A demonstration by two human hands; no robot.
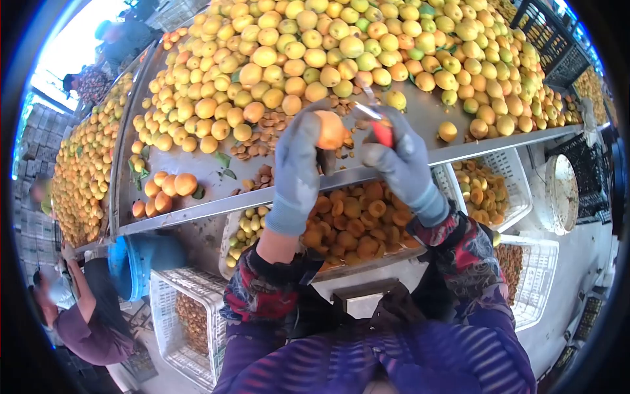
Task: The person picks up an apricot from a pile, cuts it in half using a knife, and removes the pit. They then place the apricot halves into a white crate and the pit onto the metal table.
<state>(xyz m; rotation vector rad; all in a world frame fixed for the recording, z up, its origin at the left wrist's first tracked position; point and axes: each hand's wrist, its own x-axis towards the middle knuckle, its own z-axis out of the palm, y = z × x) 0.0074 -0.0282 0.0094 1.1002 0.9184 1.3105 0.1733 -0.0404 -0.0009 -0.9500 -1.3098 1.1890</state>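
Observation:
My left hand (295, 164), in a grey-blue glove, holds an orange apricot (330, 130) over the front edge of the metal table (256, 197). Close by on the right, my gloved right hand (408, 157) is closed around a red-handled tool (382, 131) with a metal end pointing toward the fruit. Tool and apricot look slightly apart. Behind both hands lies a large heap of yellow-orange apricots (262, 59). Below them is a container of halved apricots (357, 220). Pits (266, 128) lie scattered near the heap's front edge.
White crates (216, 328) stand low on both sides, near a blue barrel (134, 262) and a white bucket (561, 190). A black crate (558, 59) is at the back right. A co-worker (92, 322) sits at the lower left; others are at the upper left.

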